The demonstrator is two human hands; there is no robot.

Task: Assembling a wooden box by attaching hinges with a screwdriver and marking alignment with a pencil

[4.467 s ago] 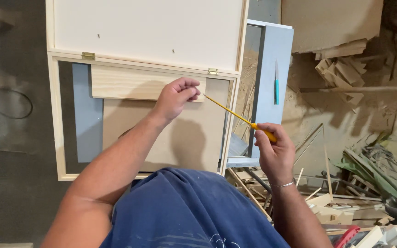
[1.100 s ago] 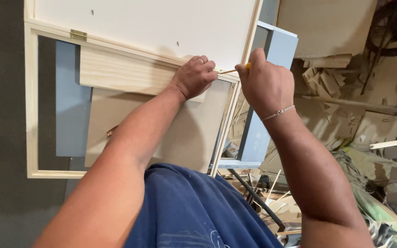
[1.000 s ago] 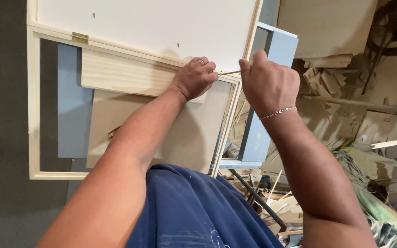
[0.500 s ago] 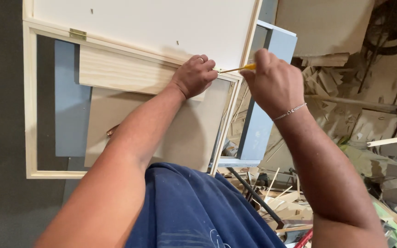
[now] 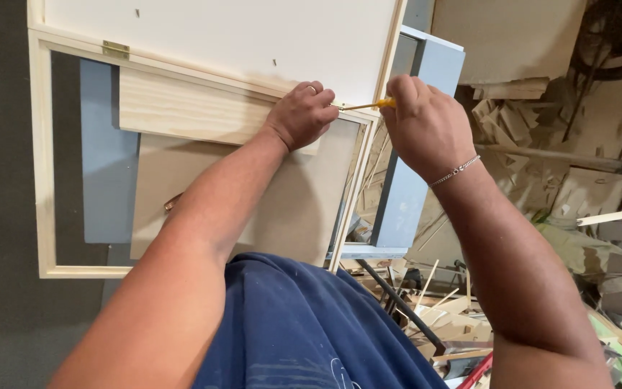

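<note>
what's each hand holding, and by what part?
Right hand grips a screwdriver by its orange handle, shaft toward the frame. Left hand rests at the shaft tip; whether it pinches anything cannot be told.

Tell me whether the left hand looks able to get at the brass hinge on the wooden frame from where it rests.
Probably yes. The left hand rests on the wooden frame, and the brass hinge lies uncovered further along the same rail, with only bare board between them.
</note>
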